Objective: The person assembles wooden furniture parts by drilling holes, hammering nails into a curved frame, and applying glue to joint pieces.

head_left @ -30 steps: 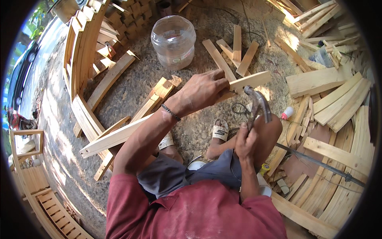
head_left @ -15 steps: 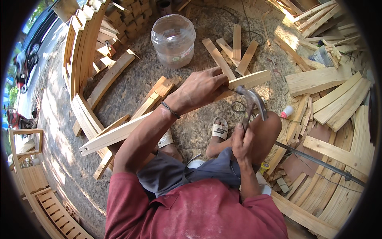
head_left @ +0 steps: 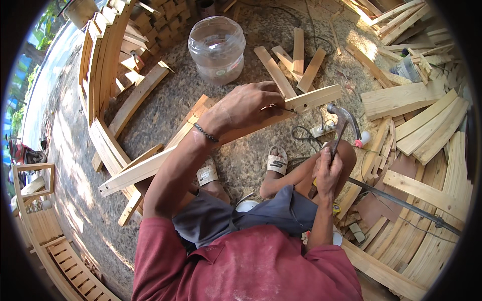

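Hammer (head_left: 343, 122) in R hand (head_left: 329, 170); L hand (head_left: 246, 106) at batten (head_left: 316, 98); sandal (head_left: 280, 158) w/ logo (head_left: 276, 164)

A pale wooden bar (head_left: 320, 97) (dark-spotted) slants near a claw hammer (head_left: 343, 120).

Rough grey ground (head_left: 163, 113), dappled sunlight (head_left: 76, 183)

Metal hammer (head_left: 343, 117), smooth wooden plank (head_left: 319, 98), rough ground (head_left: 241, 170)
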Demonstrator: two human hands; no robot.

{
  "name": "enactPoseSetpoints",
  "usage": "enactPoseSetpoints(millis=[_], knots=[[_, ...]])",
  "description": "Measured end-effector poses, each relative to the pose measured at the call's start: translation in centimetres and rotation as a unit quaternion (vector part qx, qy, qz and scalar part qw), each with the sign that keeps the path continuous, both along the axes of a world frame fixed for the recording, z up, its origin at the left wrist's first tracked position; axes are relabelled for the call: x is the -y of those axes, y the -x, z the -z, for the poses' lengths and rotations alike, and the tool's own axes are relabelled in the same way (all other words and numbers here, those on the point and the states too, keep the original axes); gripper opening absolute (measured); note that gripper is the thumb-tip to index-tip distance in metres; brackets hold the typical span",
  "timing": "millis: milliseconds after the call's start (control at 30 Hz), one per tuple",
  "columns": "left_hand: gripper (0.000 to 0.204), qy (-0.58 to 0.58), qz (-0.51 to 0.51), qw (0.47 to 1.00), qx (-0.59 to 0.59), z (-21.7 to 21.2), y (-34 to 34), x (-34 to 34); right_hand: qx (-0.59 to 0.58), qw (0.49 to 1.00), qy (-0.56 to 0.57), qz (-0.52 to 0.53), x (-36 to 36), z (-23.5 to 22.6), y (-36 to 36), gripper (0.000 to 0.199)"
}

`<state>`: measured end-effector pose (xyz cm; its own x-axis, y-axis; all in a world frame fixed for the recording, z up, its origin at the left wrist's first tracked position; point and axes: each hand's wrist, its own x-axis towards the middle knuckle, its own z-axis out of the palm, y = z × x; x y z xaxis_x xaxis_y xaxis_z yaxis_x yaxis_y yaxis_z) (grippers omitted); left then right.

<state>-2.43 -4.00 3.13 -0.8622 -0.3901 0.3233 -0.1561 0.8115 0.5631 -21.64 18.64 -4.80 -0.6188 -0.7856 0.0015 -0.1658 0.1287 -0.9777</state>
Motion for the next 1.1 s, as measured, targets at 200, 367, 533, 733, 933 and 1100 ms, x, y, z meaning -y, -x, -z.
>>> enactPoseSetpoints(millis=[200,367,533,733,933,1100], knots=[[0.019,0.169,0.004,0.984,-0.05,1.2,1.0,0.0,0.092,0.995,0.017,0.044,1.3,-1.5,1.5,0.033],[0.018,0.158,0.003,0.986,-0.052,0.5,1.0,-0.1,0.143,0.988,0.017,0.055,2.5,0.5,2.5,0.035],[0.024,0.097,-0.037,0.995,-0.006,-0.1,0.8,0.0,0.135,0.988,0.042,0.06,2.6,0.9,1.4,0.034],[0.023,0.067,-0.047,0.997,0.011,-0.5,0.8,-0.4,0.067,0.992,0.097,0.039,2.8,3.5,1.1,0.029],[0.021,0.058,-0.056,0.996,0.029,-0.9,0.8,-1.2,0.003,0.997,0.071,0.022,2.7,4.2,0.9,0.028],[0.02,0.053,-0.055,0.997,0.022,-0.7,0.7,-1.2,-0.038,0.998,0.057,0.014,2.9,5.4,1.0,0.029]])
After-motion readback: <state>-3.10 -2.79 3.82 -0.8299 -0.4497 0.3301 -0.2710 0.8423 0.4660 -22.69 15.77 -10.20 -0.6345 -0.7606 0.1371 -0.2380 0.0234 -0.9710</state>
